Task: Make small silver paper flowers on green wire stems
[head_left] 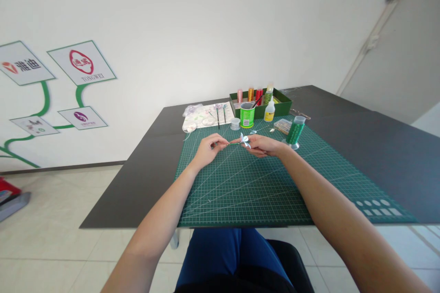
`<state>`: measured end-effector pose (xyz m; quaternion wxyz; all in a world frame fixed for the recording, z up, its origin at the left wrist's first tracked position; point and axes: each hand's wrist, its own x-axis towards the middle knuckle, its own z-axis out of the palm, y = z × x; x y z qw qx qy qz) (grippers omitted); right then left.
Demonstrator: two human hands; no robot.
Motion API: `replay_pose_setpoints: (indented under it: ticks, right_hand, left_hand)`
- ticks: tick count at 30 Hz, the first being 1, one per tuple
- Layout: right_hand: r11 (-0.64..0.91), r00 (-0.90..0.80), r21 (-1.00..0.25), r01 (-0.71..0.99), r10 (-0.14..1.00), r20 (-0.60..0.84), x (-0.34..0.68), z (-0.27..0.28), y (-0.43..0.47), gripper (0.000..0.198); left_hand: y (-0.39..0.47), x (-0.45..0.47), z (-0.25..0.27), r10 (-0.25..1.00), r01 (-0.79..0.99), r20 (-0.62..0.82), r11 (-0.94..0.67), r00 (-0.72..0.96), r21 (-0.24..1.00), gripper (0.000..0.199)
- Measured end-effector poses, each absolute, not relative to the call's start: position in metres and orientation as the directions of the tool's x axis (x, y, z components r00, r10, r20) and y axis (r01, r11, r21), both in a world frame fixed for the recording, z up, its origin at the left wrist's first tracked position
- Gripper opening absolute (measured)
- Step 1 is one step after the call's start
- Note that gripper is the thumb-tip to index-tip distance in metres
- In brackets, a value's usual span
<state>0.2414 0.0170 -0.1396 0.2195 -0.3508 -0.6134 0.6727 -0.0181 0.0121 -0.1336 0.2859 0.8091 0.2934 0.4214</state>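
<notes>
Between my two hands is a small artificial flower point(244, 140) with pale bluish-white petals and a thin green stem, held above the green cutting mat point(240, 192). My left hand point(209, 149) pinches the stem's far left end between thumb and fingertips. At the flower head, my right hand point(263, 145) is closed, its fingers around and beneath the petals and upper stem. A spool of green thread point(295, 131) stands just right of my right hand. Small petal pieces point(253, 132) lie on the mat behind it.
A green box point(283, 109) with several thread spools stands at the back. Before it are a green tin point(246, 118), a glue bottle point(270, 111) and a small round container point(235, 123). A white sheet point(199, 116) with brushes lies back left. Pliers point(300, 113) rest at right.
</notes>
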Motion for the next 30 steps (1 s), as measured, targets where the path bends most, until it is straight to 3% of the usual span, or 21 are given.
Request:
replay_pose_setpoints:
  ticks: [17,30]
  right_hand:
    - [-0.127,-0.717,-0.977,0.171,0.664,-0.212,0.2428,-0.1408,0.0182,0.064]
    - [-0.124,-0.726,-0.977,0.173,0.654,-0.211,0.2407,-0.1361,0.0154,0.061]
  left_hand:
    - [0.0162,-0.0174,-0.1375,0.773,0.167,0.486,-0.587,0.409,0.792,0.009]
    - [0.0176,-0.0181,-0.1407,0.831,0.078,0.375,-0.442,0.411,0.894,0.025]
